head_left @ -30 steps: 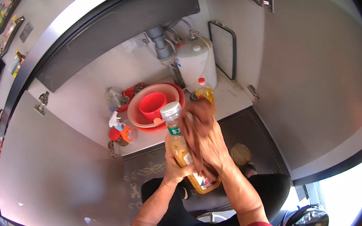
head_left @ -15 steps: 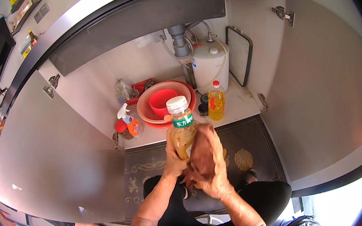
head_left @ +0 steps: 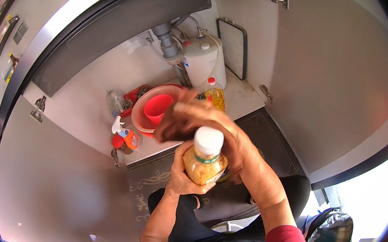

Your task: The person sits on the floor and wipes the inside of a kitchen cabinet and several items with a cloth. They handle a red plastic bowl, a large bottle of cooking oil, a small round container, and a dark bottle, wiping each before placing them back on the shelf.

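A clear plastic bottle [head_left: 200,169] with a white cap and a green neck label stands almost upright in front of me, full of something pale yellow. My left hand [head_left: 178,175] is wrapped round its side. Beyond the bottle, my right hand [head_left: 211,118] is smeared by motion and has a brown cloth [head_left: 171,124] in its grip. Part of the cloth hangs beside the bottle's far right side. Whether it touches the bottle I cannot tell.
Inside the open cabinet are a red bowl [head_left: 158,108] in a pink basin [head_left: 139,115], a spray bottle [head_left: 130,138], a red-lidded jar [head_left: 119,144], an oil bottle [head_left: 215,96] and a white water tank [head_left: 205,58]. Doors [head_left: 335,84] flank it; a dark mat [head_left: 268,138] covers the floor.
The bottle has come nearer and stands more upright, its cap toward me. My right hand has swung up and away with the cloth, across the far side of the bottle. My view has shifted right.
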{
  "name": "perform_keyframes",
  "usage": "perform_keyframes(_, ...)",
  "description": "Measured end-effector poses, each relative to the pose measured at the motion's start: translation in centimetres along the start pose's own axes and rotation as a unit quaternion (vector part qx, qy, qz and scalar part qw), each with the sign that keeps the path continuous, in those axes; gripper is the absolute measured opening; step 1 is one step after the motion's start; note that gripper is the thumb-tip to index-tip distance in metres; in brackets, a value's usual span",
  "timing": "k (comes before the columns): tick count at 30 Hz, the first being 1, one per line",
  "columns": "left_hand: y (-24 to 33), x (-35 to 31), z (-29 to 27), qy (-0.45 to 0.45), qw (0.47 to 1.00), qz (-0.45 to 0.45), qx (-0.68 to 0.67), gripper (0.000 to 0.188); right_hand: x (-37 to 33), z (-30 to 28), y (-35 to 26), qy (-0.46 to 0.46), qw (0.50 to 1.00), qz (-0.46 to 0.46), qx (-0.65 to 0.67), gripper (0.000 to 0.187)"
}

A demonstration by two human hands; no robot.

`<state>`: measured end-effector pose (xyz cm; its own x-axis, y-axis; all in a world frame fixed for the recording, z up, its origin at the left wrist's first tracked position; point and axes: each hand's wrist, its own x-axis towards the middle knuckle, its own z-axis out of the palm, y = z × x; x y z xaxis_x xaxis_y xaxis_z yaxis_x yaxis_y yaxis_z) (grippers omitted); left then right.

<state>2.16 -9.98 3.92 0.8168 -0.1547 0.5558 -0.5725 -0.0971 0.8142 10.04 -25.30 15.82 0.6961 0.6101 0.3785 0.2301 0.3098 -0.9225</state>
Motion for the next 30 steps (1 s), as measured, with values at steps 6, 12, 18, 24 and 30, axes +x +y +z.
perform_keyframes(6,-1.1,-0.3,-2.4,0.083,0.995,0.054,-0.02,0.101,-4.8,-0.6,10.9,0.01,0.976,-0.105,-0.188,0.04)
perform_keyframes(12,-0.1,1.0,-2.6,0.137,0.96,-0.031,-0.242,0.094,-11.3,4.6,15.7,0.137,0.983,0.051,0.113,0.05)
perform_keyframes(18,-1.7,0.2,-1.8,0.093,0.955,-0.037,-0.279,0.103,-10.9,6.9,15.8,0.306,0.753,0.135,0.567,0.056)
perform_keyframes(24,-0.4,0.3,0.3,0.248,0.941,-0.037,-0.228,0.086,-11.0,4.9,15.6,0.364,0.897,-0.042,0.249,0.032)
perform_keyframes(30,0.3,1.6,1.0,0.241,0.919,-0.039,-0.31,0.096,-11.8,3.8,13.4,0.262,0.954,-0.076,-0.129,0.013)
